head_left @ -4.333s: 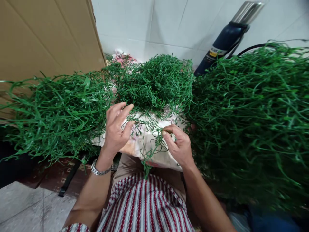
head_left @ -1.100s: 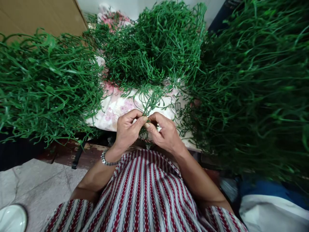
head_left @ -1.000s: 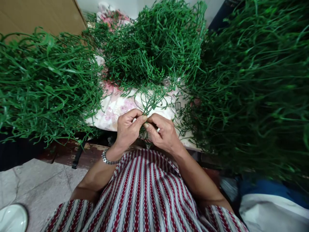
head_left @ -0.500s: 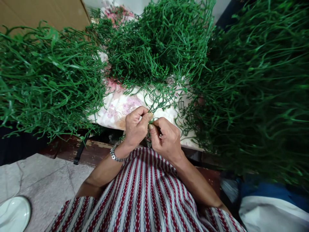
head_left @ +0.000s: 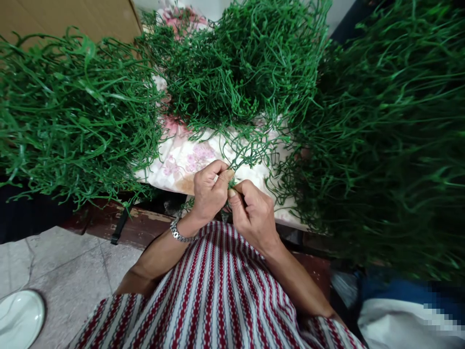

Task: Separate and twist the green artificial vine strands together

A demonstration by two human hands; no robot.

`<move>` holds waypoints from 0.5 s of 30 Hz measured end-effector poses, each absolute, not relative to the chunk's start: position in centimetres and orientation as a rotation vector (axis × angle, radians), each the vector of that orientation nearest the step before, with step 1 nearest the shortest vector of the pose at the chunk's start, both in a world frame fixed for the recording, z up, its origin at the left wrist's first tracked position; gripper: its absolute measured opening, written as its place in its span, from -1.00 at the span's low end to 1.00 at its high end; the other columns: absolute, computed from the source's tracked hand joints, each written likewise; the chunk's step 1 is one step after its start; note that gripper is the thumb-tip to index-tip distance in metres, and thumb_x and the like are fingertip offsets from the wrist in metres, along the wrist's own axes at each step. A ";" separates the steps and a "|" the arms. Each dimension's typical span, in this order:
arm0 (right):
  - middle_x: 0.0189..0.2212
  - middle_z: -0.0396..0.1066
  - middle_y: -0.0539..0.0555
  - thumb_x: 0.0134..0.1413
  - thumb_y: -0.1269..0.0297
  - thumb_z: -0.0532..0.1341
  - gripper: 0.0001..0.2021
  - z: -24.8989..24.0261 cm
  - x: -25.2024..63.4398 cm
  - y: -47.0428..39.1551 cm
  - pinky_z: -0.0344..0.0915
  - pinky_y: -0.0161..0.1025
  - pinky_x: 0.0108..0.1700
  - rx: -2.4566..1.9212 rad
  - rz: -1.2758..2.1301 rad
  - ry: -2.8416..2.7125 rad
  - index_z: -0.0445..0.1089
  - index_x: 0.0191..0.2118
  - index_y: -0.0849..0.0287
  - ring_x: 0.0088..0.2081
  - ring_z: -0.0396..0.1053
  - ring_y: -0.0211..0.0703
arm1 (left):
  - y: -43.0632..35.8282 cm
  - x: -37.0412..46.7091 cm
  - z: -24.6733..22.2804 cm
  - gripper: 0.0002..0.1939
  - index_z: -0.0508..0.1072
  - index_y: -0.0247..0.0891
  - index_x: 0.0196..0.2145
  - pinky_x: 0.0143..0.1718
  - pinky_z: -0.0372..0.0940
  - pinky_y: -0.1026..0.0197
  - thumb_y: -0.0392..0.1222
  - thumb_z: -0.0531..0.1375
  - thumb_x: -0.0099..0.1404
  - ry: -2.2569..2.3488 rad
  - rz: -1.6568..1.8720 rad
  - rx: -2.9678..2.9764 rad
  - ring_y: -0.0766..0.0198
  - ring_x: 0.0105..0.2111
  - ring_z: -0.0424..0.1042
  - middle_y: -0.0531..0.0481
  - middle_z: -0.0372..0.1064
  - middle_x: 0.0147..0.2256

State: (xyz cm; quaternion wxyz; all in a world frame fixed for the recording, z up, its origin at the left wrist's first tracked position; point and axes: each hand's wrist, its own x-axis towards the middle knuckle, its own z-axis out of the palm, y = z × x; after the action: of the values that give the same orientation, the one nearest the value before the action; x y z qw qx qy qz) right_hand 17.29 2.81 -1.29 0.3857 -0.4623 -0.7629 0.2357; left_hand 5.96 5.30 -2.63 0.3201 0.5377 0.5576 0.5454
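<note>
Hands, left [head_left: 208, 191] and right [head_left: 252, 211], pinching thin green branching plastic stem [head_left: 242, 156], thumbs meeting

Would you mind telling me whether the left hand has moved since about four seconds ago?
Yes. The left hand has come down the floral cloth to its near edge, meeting the right hand.

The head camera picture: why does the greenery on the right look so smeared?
In the head view, the right green pile is blurred and dim towards the edge, stretched by the wide lens; the hands and middle pile are sharp, evenly lit; a pixelated patch sits bottom right.
</note>
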 end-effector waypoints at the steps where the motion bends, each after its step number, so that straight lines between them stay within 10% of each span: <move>1: -0.61 0.06 -0.09 0.15 0.42 0.04 -0.82 -1.3 17.4 2.9 0.03 -0.33 -0.47 -1.172 0.602 -1.945 0.08 -0.46 0.14 -0.56 0.08 -0.32 | 5.3 5.8 -2.5 -0.76 0.15 -0.26 -0.60 -0.54 -0.02 0.31 -0.32 0.11 0.17 1.464 1.438 1.416 0.44 -0.59 -0.01 0.18 -0.05 -0.64; 15: -0.62 -0.02 -0.11 0.22 0.36 0.00 -0.77 -1.4 18.8 4.3 -0.04 -0.35 -0.49 -1.129 0.815 -2.093 0.00 -0.48 0.14 -0.59 -0.01 -0.36 | 5.6 5.1 -2.8 -0.75 0.19 -0.26 -0.58 -0.54 -0.03 0.31 -0.22 0.16 0.18 1.306 1.423 1.364 0.43 -0.57 -0.03 0.16 -0.03 -0.61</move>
State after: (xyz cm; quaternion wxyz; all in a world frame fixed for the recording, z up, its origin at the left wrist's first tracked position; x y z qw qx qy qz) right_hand 18.78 4.28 -1.41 0.3089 -0.4272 -0.7919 0.3083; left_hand 5.07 5.62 -2.80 0.3789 0.5340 0.5111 0.5568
